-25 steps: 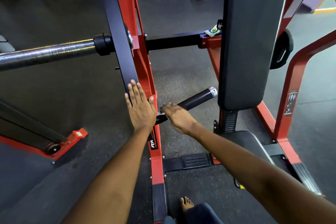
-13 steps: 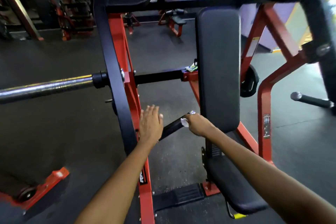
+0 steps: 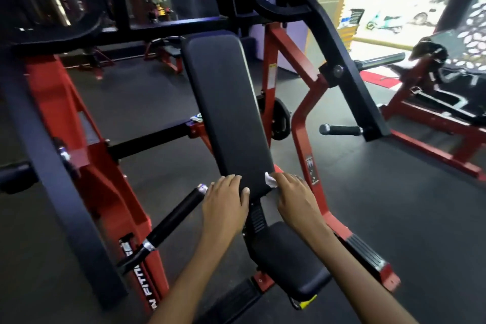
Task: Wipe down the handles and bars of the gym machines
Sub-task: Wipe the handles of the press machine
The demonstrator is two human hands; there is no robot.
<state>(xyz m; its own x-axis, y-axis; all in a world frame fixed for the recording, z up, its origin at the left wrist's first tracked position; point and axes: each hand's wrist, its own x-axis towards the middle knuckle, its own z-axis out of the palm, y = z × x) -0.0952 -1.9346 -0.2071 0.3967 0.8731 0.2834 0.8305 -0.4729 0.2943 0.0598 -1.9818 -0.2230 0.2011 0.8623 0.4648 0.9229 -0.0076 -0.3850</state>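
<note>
Head view is showing both hands at the bottom of the back pad [image 3: 228, 113]. The right fingers [image 3: 282, 180] are curling shut around a small white wipe [image 3: 271, 179], and a corner of it is poking out past the fingertips. The wipe is touching the lower right edge of the pad. The left fingers [image 3: 231, 181] are lying flat and a bit spread on the pad's lower left part, holding nothing. The right hand [image 3: 295, 198] and the left hand [image 3: 226, 205] are sitting near each other, with the pad's bottom corner between them.

The wipe is looking thin, soft and very light. It is bunching up easily, so I think it is best pinched in the fingers with some of it left sticking out to rub with. It could tear or slip if it is pulled hard over a rough spot.

The near handle [image 3: 176, 216] is sticking out just left of the left hand. It is looking stiff and hard, with a black grip that is maybe a little rubbery, so wrapping the wipe around it and sliding along seems best. The far handle [image 3: 340, 129] is hanging well apart, on the right past the red frame [image 3: 298, 137]. These parts are heavy and fixed to the machine, so they probably are not moving under a rub. The seat [image 3: 289, 260] is sitting below the hands.
</note>
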